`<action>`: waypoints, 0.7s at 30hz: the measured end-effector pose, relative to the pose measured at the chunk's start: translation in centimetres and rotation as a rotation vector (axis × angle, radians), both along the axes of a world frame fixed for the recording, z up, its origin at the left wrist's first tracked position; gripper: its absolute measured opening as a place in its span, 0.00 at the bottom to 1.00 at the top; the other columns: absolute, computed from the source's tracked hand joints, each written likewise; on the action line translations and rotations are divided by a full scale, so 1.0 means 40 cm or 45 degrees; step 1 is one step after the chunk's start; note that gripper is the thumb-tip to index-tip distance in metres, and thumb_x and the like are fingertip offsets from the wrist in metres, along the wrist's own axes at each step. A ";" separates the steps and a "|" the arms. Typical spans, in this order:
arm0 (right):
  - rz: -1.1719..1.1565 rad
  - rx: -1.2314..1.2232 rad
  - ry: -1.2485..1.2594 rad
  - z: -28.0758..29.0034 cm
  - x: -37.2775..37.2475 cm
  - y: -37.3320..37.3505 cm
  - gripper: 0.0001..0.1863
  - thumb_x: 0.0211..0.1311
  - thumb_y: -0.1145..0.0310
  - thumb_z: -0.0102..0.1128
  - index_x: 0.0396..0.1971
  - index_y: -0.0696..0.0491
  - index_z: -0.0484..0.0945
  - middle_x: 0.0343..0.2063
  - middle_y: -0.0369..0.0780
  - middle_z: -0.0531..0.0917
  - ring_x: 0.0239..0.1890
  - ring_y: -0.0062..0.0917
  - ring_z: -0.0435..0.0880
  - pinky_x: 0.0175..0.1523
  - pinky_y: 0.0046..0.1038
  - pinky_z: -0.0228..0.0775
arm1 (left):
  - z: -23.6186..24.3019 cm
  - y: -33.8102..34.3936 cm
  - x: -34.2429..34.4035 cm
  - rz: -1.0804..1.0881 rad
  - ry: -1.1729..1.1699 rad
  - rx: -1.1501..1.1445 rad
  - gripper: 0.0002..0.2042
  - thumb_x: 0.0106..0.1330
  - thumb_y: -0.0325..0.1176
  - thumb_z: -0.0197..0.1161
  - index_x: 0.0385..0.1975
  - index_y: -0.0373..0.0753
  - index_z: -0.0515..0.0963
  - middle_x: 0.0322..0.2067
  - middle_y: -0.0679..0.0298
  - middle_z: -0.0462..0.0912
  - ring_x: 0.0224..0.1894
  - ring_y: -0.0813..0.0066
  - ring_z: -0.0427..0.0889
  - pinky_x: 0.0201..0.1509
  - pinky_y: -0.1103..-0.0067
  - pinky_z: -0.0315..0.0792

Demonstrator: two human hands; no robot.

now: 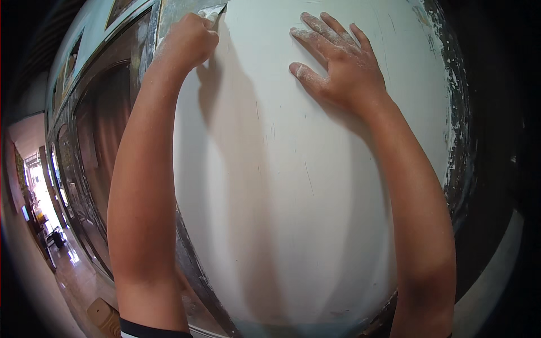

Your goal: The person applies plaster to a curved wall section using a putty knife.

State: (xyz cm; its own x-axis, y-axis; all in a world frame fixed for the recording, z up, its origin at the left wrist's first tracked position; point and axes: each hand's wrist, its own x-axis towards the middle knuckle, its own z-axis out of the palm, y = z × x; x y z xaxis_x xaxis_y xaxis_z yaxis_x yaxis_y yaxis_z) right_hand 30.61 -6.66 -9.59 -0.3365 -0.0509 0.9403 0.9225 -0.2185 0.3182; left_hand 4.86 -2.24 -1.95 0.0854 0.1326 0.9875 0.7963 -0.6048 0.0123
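A large white panel [315,225] stands upright before me, with thin dark scratches and dents over it. At its upper left edge my left hand [194,42] is closed round a scraper [214,10]; only part of its thin, white-smeared blade shows, and the fist hides its handle. My right hand [349,70] rests against the upper right of the panel, fingers spread and holding nothing. White dust coats its fingertips and thumb.
A dark, worn frame [457,112] with flaking white smears borders the panel on the right. To the left are dark-framed glass panes [104,118] with a curtain behind. A brown wooden piece [103,316] lies low at left, near a shiny tiled floor [76,276].
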 end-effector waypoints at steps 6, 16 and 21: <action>-0.019 0.024 -0.009 -0.002 0.002 0.006 0.32 0.66 0.37 0.55 0.69 0.28 0.72 0.75 0.24 0.64 0.78 0.22 0.56 0.84 0.40 0.37 | -0.057 -0.006 -0.007 0.007 0.039 -0.040 0.12 0.56 0.29 0.55 0.32 0.31 0.83 0.34 0.40 0.86 0.39 0.40 0.84 0.48 0.57 0.76; -0.026 0.022 -0.005 -0.002 0.006 0.006 0.31 0.67 0.37 0.55 0.68 0.28 0.72 0.75 0.24 0.64 0.79 0.21 0.55 0.84 0.40 0.36 | -0.029 -0.010 0.012 0.002 0.025 -0.040 0.10 0.56 0.29 0.55 0.30 0.31 0.82 0.33 0.41 0.86 0.39 0.40 0.84 0.48 0.56 0.76; -0.016 0.018 -0.001 -0.001 0.003 0.001 0.31 0.66 0.37 0.55 0.68 0.28 0.72 0.75 0.24 0.64 0.79 0.21 0.55 0.84 0.40 0.36 | 0.019 -0.011 0.013 -0.013 0.035 -0.030 0.10 0.56 0.29 0.55 0.29 0.31 0.81 0.33 0.41 0.86 0.38 0.41 0.84 0.47 0.56 0.76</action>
